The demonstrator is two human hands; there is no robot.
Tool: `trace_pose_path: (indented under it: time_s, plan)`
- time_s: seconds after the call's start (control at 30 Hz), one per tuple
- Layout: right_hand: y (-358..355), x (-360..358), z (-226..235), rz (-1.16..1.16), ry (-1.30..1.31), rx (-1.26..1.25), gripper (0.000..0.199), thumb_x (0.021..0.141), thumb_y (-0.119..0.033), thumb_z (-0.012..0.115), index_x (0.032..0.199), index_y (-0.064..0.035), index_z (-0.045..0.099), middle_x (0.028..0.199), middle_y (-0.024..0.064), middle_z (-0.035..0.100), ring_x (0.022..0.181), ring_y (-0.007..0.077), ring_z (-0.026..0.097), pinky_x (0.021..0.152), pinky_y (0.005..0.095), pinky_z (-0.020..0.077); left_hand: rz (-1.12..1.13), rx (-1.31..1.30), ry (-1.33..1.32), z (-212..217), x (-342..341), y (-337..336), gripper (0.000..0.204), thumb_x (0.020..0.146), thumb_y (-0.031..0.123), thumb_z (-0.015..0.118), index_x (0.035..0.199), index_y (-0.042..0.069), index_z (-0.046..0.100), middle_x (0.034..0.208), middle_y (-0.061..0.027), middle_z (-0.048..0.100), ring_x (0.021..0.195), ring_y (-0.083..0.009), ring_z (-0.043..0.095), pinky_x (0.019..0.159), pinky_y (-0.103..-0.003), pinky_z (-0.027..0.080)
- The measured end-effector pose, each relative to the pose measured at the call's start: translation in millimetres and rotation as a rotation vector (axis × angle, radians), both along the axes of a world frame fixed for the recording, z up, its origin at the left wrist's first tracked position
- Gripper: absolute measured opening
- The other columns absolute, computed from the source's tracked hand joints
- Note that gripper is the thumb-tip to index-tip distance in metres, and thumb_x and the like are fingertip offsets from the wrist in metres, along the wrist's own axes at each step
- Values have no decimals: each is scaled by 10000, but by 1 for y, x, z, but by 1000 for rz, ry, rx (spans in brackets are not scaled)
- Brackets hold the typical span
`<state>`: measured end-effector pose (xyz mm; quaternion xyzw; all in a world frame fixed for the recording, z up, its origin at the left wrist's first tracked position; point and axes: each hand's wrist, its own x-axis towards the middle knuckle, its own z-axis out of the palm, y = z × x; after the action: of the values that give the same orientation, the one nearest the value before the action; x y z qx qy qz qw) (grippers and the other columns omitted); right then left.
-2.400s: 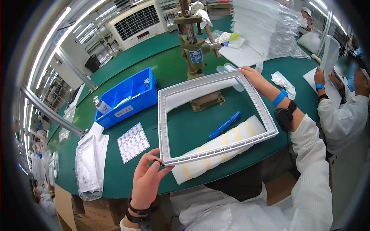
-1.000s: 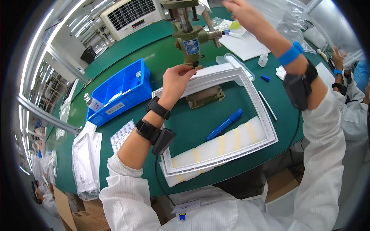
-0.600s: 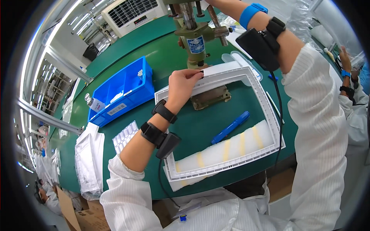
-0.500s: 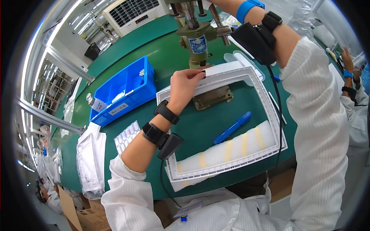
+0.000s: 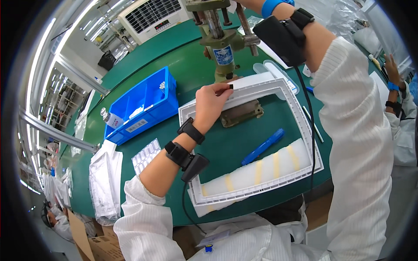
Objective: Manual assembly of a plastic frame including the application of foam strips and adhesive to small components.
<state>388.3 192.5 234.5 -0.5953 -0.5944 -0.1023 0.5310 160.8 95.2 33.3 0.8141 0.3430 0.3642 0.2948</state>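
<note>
The left hand pinches the white frame, maybe to keep it still by the press; I can't see the right hand.

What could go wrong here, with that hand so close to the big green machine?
The left grip is near the lower tip of the green press, so it might get pinched if that came down. The small black piece between the fingertips could slip and be lost. The white frame lies partly over white foam, which may let it shift or tilt.
</note>
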Motion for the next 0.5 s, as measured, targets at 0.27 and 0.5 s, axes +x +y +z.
trace_pose_path:
  time_s: [0.27, 0.5]
  plan:
    - [-62, -31, 9, 4, 69, 130, 433, 893, -283, 522, 1176, 44, 495, 1042, 336, 622, 1017, 486, 591, 873, 481, 476, 2, -5, -40, -5, -11, 1, 257, 816, 174, 736, 968, -33, 720, 822, -145, 728, 732, -165, 695, 694, -276, 524]
    - [-99, -35, 7, 109, 52, 265, 345, 898, -227, 538, 1127, 25, 485, 974, 297, 632, 955, 464, 604, 849, 481, 466, -20, 105, 1, -5, 2, 9, 256, 813, 177, 736, 942, -43, 714, 783, -153, 715, 694, -166, 681, 665, -283, 516]
